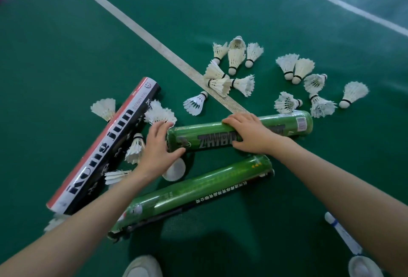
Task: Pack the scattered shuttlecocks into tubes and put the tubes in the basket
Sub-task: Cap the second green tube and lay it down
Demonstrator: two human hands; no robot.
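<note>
The right hand point(249, 133) grips the middle of the ZHIBO tube point(212, 138), fingers curled over its far side and thumb on the near side, apparently to keep the round tube from rolling on the floor point(66, 55). The left hand point(159, 146) is open, its fingers spread and fairly straight against the tube's left end with the thumb under the rim. My guess is that it is steadying or feeling the mouth for loading, since a white cap point(174, 169) lies just below that end. Whether the end is actually open is hidden by the hand. The green wrapper reads "ZHIBO" before the right hand covers the rest, and a barcode sticker point(301, 122) sits near the far end. Just beside it, toward the person, a second green tube point(192, 192) lies at a slant and carries a line of Chinese characters too small to read. To the left lies the Kong Jun tube point(106, 144), black, white and red, printed "Kong Jun" and "BADMINTON". The shuttlecocks point(236, 55) are loose on the floor, most of them beyond the tubes on both sides of the white line point(154, 42), and a few lie beside the Kong Jun tube. No basket can be made out, so packing looks barely begun. A racket handle point(342, 234) lies near the right forearm.
</note>
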